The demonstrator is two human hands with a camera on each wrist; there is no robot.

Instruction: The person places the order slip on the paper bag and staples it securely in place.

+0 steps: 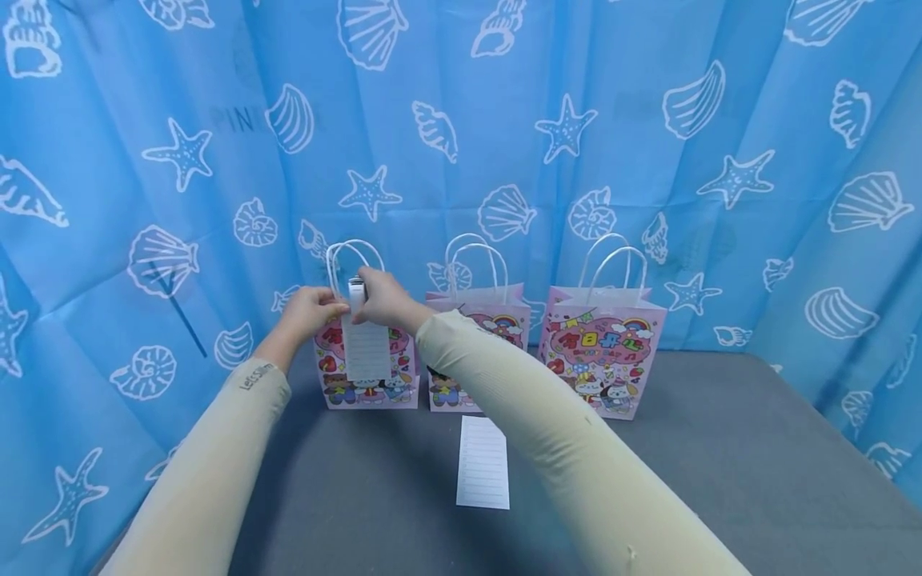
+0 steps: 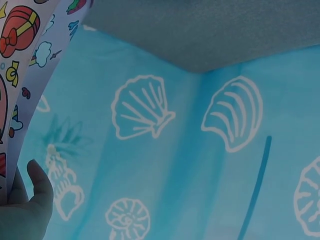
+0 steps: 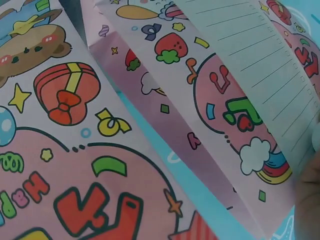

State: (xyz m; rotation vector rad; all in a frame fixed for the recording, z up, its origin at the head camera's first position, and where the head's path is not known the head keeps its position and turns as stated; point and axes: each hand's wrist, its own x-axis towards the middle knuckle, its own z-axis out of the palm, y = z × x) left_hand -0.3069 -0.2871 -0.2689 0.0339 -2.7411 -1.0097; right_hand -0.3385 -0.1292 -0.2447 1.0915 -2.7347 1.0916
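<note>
A pink cartoon-printed paper gift bag (image 1: 405,392) with white twisted handles stands upright at the left of the row. A white lined sheet (image 1: 368,352) hangs flat against its front, also seen in the right wrist view. My left hand (image 1: 308,310) pinches the bag's top edge at the left, beside the sheet; the left wrist view shows a thumb and finger at the bag's edge. In my right hand (image 1: 389,299) I grip what looks like a small white stapler (image 1: 356,291), upright over the sheet's top edge. Its far end is hidden.
Two matching gift bags, a middle one (image 1: 445,392) partly behind my right sleeve and a right one (image 1: 603,352), stand alongside. Another lined sheet (image 1: 483,464) lies on the grey table (image 1: 360,496) before the middle bag. A blue shell-print curtain (image 1: 461,96) hangs behind.
</note>
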